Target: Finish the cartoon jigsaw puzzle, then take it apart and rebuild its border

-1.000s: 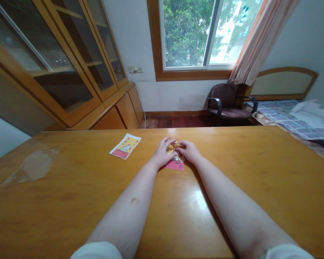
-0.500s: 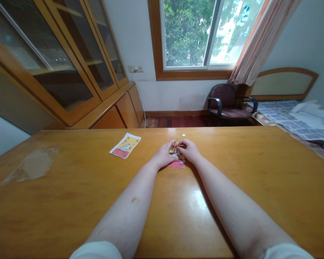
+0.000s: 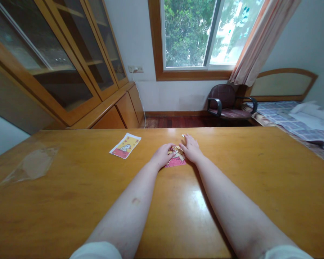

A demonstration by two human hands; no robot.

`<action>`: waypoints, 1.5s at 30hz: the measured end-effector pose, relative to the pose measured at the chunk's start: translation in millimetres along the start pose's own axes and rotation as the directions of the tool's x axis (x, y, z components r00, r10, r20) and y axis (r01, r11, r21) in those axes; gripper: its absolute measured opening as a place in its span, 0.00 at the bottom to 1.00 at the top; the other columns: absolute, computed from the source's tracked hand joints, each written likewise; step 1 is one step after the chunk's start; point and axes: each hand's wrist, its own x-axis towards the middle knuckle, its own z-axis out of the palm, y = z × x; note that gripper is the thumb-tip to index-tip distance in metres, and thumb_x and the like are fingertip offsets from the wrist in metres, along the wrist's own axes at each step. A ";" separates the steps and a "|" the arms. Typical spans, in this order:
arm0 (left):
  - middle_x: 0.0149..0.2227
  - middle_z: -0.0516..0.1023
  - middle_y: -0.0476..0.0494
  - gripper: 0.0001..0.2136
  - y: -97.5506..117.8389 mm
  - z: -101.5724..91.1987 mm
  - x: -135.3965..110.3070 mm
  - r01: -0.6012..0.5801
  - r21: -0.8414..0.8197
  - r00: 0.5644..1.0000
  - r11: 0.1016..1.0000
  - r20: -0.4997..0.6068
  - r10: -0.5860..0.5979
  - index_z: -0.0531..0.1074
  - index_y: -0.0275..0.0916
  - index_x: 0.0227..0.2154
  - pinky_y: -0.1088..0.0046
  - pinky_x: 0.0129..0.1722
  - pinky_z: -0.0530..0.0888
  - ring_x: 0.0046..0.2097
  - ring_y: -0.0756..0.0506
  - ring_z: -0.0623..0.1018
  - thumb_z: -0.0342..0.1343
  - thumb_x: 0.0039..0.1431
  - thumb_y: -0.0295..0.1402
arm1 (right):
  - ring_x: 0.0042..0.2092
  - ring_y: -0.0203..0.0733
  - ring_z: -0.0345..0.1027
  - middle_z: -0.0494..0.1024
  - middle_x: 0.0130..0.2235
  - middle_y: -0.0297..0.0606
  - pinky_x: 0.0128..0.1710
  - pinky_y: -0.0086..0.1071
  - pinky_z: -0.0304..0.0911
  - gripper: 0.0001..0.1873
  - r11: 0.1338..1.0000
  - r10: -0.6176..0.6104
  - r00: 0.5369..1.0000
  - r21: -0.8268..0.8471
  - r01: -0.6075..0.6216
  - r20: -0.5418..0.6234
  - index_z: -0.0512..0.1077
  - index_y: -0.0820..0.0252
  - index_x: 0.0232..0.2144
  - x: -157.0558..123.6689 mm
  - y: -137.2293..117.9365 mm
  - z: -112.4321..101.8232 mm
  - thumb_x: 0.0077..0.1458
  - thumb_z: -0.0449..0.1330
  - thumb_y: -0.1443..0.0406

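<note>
Wooden table (image 3: 70, 187): left hand (image 3: 162, 155) and right hand (image 3: 190, 149) rest released on puzzle (image 3: 175, 160); print unreadable.

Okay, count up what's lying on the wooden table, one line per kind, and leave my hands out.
Printed picture card: 1
Pink and yellow jigsaw, under the left hand and right hand: 1
Loose small piece by the right fingertips: 1
Clear plastic bag: 1
Total: 4

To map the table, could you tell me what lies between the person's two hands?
In the head view, a small red-and-yellow printed picture lies between left hand and right hand.
</note>
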 end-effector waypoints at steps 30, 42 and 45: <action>0.49 0.78 0.40 0.23 0.6 -4.4 0.4 0.009 0.159 0.999 0.987 0.040 -0.016 0.73 0.41 0.51 0.60 0.54 0.69 0.51 0.38 0.74 0.63 0.49 0.35 | 0.54 0.51 0.65 0.73 0.52 0.50 0.56 0.41 0.58 0.36 0.959 -0.253 0.941 -0.069 0.274 0.224 0.69 0.63 0.55 -22.6 -13.4 -8.5 0.48 0.67 0.51; 0.41 0.79 0.44 0.14 4.6 -3.4 1.8 0.013 0.000 0.999 1.000 -0.030 -0.013 0.77 0.40 0.42 0.67 0.50 0.72 0.45 0.44 0.77 0.55 0.53 0.22 | 0.53 0.53 0.64 0.73 0.52 0.46 0.54 0.43 0.56 0.37 0.944 -0.277 0.919 -0.100 0.315 0.282 0.70 0.57 0.53 -16.9 -16.2 -8.9 0.41 0.71 0.52; 0.44 0.79 0.43 0.12 4.4 -3.5 -0.2 0.034 0.081 0.999 0.996 -0.027 -0.032 0.77 0.41 0.42 0.65 0.51 0.71 0.47 0.42 0.76 0.55 0.55 0.27 | 0.50 0.51 0.65 0.74 0.49 0.46 0.52 0.41 0.58 0.34 0.951 -0.259 0.927 -0.095 0.293 0.272 0.73 0.60 0.49 -16.9 -18.4 -7.9 0.40 0.72 0.52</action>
